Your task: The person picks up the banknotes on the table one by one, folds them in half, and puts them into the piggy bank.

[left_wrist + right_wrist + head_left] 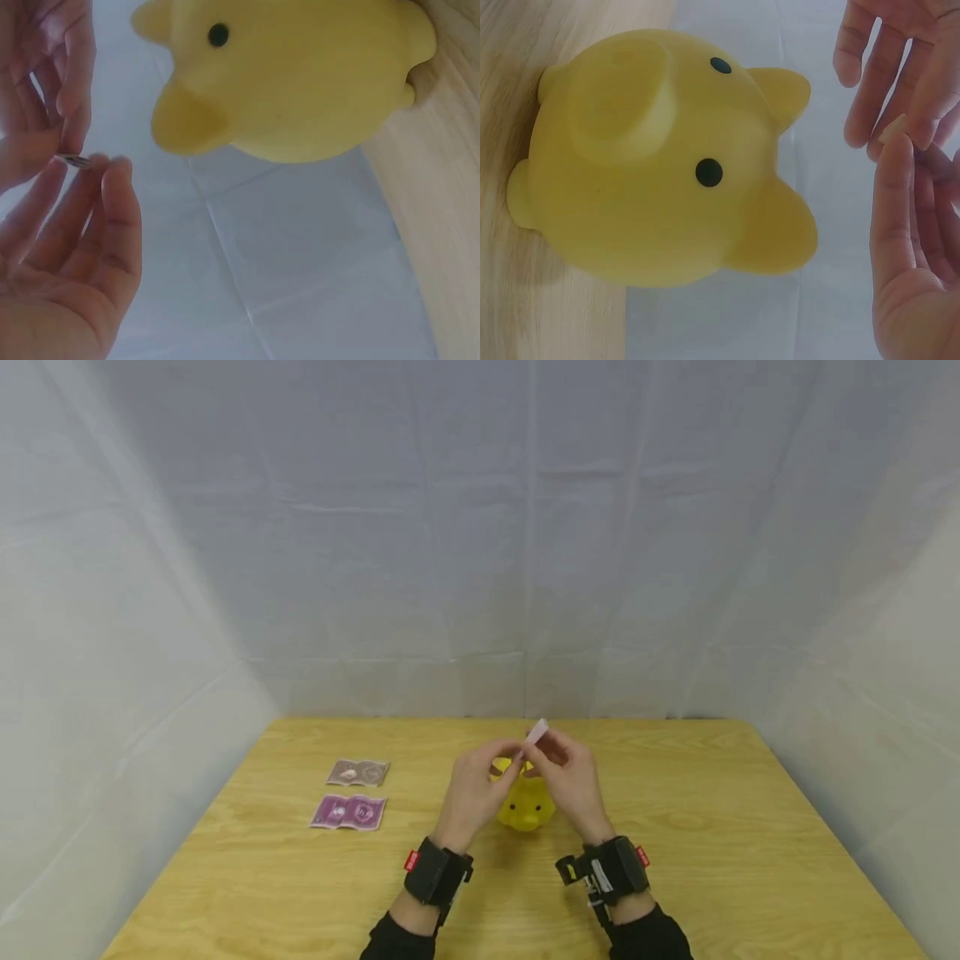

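Note:
Both hands meet over the yellow piggy bank [527, 806], holding a small, pale, folded paper note [537, 732]. My left hand [474, 785] pinches its lower end between thumb and fingers. On the other side, my right hand [576, 781] grips the note with thumb and forefinger. The wrist views show only the note's narrow edge between the fingertips, the rest being hidden. Below the hands, the piggy bank stands upright on its feet with its snout towards me. Its ears [776, 232] are beneath the fingers, and its top is partly covered by the hands in the head view.
Left of the hands, two creased banknotes lie flat on the wooden table [712, 827]: a grey-brown one [358, 773] further back and a purple one [349, 812] nearer. White sheeting [480, 568] encloses the table at the back and both sides.

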### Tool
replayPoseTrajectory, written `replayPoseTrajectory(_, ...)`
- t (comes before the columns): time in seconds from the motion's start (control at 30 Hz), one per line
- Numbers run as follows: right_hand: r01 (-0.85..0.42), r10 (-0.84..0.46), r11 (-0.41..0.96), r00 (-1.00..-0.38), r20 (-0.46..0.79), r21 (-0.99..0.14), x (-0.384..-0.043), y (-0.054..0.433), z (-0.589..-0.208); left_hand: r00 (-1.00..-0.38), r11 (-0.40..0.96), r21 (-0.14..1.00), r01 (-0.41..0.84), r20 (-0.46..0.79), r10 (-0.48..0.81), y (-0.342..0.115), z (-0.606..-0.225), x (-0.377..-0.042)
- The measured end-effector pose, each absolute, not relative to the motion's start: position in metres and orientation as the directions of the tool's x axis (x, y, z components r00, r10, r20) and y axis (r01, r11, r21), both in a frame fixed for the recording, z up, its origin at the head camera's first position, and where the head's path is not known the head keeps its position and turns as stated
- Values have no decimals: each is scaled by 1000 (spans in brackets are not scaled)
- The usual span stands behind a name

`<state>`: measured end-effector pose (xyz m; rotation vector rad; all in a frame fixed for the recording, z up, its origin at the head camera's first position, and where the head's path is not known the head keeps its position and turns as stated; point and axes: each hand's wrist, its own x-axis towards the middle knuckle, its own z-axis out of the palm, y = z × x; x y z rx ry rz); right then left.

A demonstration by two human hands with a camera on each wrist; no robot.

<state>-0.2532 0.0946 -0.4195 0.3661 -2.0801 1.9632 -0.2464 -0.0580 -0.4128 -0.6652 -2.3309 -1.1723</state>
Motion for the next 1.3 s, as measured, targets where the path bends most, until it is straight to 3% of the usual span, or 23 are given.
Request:
replayPoseTrajectory(0.27, -344, 8, 124, -938, 348, -931, -253, 94, -419, -774, 540, 594, 597, 603, 193, -56, -420, -245)
replayPoseTrajectory(0.73, -350, 42, 165, -932, 361, -922, -256, 101, -422, -739, 513, 551, 658, 604, 299, -54, -427, -245)
replayPoseTrajectory(1.03, -333, 97, 267, -924, 369, -904, -260, 103, -428, -779, 568, 549, 614, 539, 321, -51, -433, -243)
replayPoseTrajectory(1.3, -363, 71, 361, -908, 414, -859, -264, 102, -437, -812, 594, 563, 575, 480, 331, -50, -441, -246)
